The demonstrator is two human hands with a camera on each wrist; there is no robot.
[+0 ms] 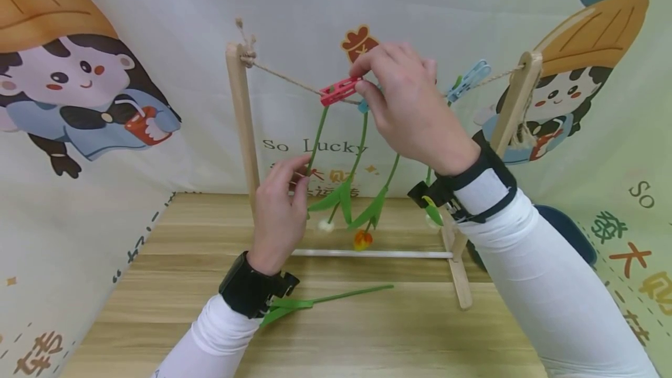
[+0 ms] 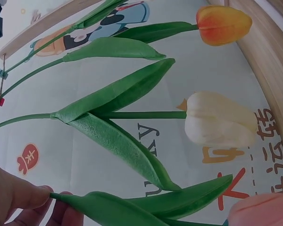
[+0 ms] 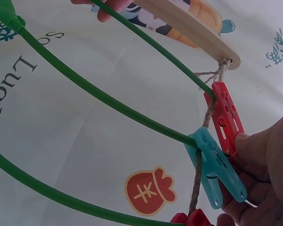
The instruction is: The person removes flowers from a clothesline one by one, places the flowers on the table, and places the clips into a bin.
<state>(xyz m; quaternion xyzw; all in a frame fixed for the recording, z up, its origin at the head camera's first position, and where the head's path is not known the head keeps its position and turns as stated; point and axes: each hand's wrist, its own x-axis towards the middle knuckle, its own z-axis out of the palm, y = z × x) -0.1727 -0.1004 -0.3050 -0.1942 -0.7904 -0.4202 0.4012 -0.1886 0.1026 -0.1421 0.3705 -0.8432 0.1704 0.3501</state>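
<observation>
My right hand (image 1: 415, 104) pinches the end of a red clothespin (image 1: 338, 91) on a twine line (image 1: 286, 78). That clothespin sits over the twine and the end of a green stem (image 3: 155, 46). Lower on this stem, my left hand (image 1: 280, 209) pinches it between thumb and fingers. A pink tulip head (image 2: 262, 210) hangs at its lower end, partly cut off in the left wrist view. Beside the red clothespin, a blue clothespin (image 3: 219, 165) holds the white tulip (image 2: 219, 117). An orange tulip (image 1: 362, 240) hangs farther right, its clip hidden by my right hand in the head view.
Wooden posts (image 1: 242, 127) carry the twine, with a white crossbar (image 1: 373, 254) low between them. Another light-blue clothespin (image 1: 469, 80) is at the right. One tulip stem (image 1: 352, 293) lies on the wooden table (image 1: 420, 337). A dark blue object (image 1: 567, 235) stands behind my right arm.
</observation>
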